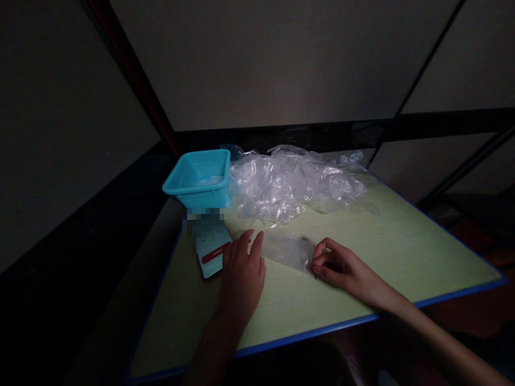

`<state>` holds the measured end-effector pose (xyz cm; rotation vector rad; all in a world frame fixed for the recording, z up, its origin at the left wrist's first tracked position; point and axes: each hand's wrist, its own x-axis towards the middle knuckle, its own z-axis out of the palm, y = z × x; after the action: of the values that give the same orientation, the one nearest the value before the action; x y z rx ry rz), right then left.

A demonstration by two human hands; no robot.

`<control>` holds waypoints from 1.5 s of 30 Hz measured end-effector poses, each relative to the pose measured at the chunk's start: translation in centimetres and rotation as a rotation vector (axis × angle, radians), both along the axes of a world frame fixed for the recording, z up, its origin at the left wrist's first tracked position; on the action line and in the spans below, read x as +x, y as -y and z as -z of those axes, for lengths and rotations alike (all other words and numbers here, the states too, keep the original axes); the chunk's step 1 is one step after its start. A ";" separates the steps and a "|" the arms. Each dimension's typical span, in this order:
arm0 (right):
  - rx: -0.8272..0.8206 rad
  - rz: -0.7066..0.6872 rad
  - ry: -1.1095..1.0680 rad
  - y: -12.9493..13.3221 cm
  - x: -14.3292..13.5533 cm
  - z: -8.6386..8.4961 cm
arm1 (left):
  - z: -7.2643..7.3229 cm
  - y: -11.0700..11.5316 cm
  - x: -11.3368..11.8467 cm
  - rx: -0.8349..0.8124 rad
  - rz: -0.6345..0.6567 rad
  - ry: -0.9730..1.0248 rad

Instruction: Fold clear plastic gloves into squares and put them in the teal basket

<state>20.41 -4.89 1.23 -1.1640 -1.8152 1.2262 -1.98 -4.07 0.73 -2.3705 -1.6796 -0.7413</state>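
Note:
A small clear plastic bag (286,247) lies flat on the table between my hands. My right hand (341,269) pinches the bag's right end between thumb and fingers. At the bag's left end is my left hand (244,273), its fingers stretched out and apart, holding nothing. Just left of that hand, a phone (209,262) with a lit screen lies face up; part of its right edge is hidden behind the hand. Beyond the small bag spreads a crumpled heap of clear plastic bags (293,182).
A turquoise plastic basin (197,190) stands at the table's back left, with something pale inside. The pale-green table (306,305) has a blue edge. Large panels (273,64) rise behind it, and the surroundings are dark.

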 end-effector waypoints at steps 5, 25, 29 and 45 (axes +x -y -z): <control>0.313 -0.057 0.295 0.7 1.4 -0.6 | 0.4 2.5 1.5 -0.047 0.157 0.134; 0.723 -0.079 0.732 0.1 2.6 2.0 | 0.1 3.1 3.4 -0.384 0.458 -0.144; 0.716 -0.080 0.748 0.1 2.5 2.1 | 0.3 2.8 3.3 -0.418 0.467 -0.159; 0.667 -0.008 0.797 0.5 2.0 1.5 | 0.6 2.5 3.3 -0.487 0.471 -0.205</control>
<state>22.46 -5.35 -0.32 -1.3073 -2.5032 0.0501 1.35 -6.58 0.17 -3.1060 -1.3432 -0.1214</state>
